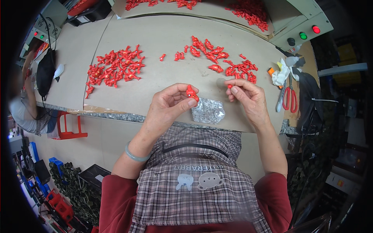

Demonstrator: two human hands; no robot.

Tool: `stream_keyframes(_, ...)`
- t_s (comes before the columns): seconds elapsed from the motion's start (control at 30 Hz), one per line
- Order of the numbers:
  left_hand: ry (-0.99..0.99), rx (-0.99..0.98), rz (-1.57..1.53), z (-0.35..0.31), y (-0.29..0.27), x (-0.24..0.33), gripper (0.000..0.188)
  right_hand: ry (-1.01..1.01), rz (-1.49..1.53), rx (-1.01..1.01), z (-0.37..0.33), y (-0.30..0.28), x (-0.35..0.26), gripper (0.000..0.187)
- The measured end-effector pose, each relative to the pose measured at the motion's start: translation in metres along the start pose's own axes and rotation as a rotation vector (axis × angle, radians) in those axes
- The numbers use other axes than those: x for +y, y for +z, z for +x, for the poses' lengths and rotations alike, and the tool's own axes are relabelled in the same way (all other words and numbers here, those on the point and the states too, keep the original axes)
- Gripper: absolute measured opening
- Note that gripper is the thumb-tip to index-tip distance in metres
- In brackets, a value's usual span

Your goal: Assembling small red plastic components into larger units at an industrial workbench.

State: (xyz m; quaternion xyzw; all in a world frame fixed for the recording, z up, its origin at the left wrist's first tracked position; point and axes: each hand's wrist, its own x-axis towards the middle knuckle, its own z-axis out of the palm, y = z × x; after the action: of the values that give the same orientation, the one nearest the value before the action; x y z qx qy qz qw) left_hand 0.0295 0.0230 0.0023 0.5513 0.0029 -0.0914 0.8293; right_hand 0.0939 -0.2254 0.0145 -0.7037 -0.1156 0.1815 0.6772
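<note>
Head view is showing the left hand [167, 103] pinching a red figure [190, 93] between thumb and fingers, just over the far left corner of the clear plastic pad [207, 111]. The right hand [250, 97] is gripping a small red piece [230, 86] at its fingertips, beyond the pad's far right corner, so the two parts are hanging apart.

Judging from this pose, the step seems to be bringing the piece to the figure. To do it well, the left thumb should be bracing the figure's body without covering the spot being worked on, while the right fingertips should be turning the piece to face it squarely. Working low over the pad would be giving a dropped part somewhere close to land. Loose red figures [241, 70] are lying beyond the pad, to its right, so the right wrist should be clearing them.
</note>
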Motion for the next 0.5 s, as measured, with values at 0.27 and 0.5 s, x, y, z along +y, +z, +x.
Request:
stream_keyframes(0.27,-0.011,-0.051,0.053,-0.004,0.012,-0.004,0.023,0.161,0.271,0.001,-0.034,-0.005,0.003,0.018)
stream_keyframes(0.5,-0.03,-0.059,0.078,-0.006,0.015,-0.006,0.022,0.189,0.19,0.012,-0.045,-0.005,0.006,0.015)
